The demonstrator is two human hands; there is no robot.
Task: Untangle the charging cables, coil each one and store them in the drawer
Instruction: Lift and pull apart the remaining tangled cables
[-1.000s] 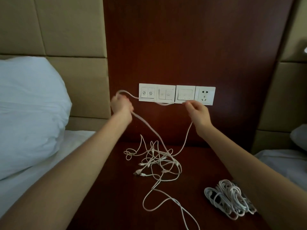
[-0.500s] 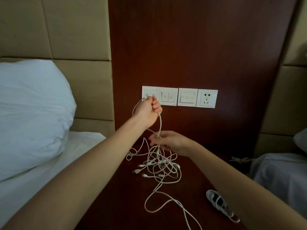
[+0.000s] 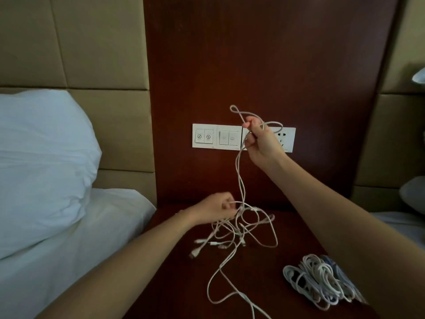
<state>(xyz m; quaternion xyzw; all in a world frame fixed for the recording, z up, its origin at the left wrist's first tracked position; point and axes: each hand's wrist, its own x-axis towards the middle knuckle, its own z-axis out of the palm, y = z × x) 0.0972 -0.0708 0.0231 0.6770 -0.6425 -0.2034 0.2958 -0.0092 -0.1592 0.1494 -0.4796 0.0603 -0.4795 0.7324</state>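
Dark wood nightstand top fills the lower centre of the frame, backed by a matching wall panel with a white switch plate at mid-height. At the left sit a pillow and bed linen. I have my right hand up in front of the plate, right of centre, fingers curled round a doubled strand of white cable. I judge it is held high so the strand hangs straight and shows where it enters the knot. Low at the centre of the frame, just above the wood, my left hand pinches a cable at the top of the tangle. That likely pins the mass so the lift draws one line out rather than hauling the lot. Most of the tangle rests on the nightstand top, with several plug ends splayed at its lower left and one long tail running off the bottom edge. At lower right a coiled bundle lies well apart from the knot, presumably parked clear so finished cables don't re-snag. No drawer in view. By my reading this is the untangling stage, and this strand is not yet coiled.
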